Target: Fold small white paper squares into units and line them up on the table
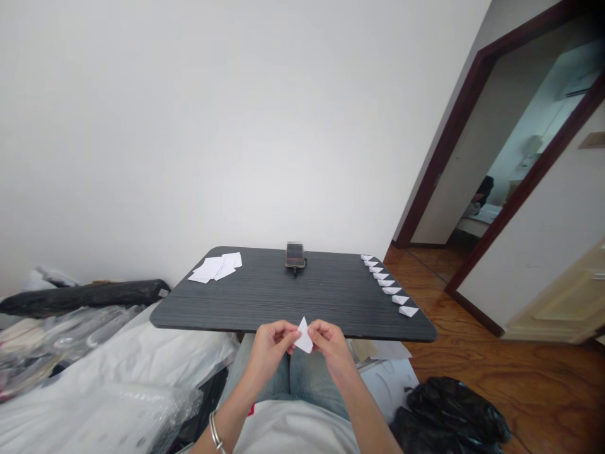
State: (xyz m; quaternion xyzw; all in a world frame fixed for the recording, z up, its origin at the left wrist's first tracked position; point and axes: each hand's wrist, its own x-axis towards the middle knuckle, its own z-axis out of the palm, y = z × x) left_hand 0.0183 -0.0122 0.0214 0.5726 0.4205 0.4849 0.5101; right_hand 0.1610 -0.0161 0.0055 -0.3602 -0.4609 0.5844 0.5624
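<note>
At the near edge of the worktop (265, 302), left hand (272, 340) and right hand (329, 343) pinch the folded paper (304, 338) by its sides; best keep edges flush, pressing evenly, though creases are hard to discern.

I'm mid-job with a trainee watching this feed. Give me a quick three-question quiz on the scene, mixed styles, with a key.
1. What is in the grip of the left hand and right hand?
A) a black bag
B) folded paper
C) a pair of scissors

2. True or false: from left to right, the phone sits between the loose sheets and the row of folded pieces.

3. Fill in: the bangle is on the ____ wrist.

Key: 1. B; 2. True; 3. left
</note>
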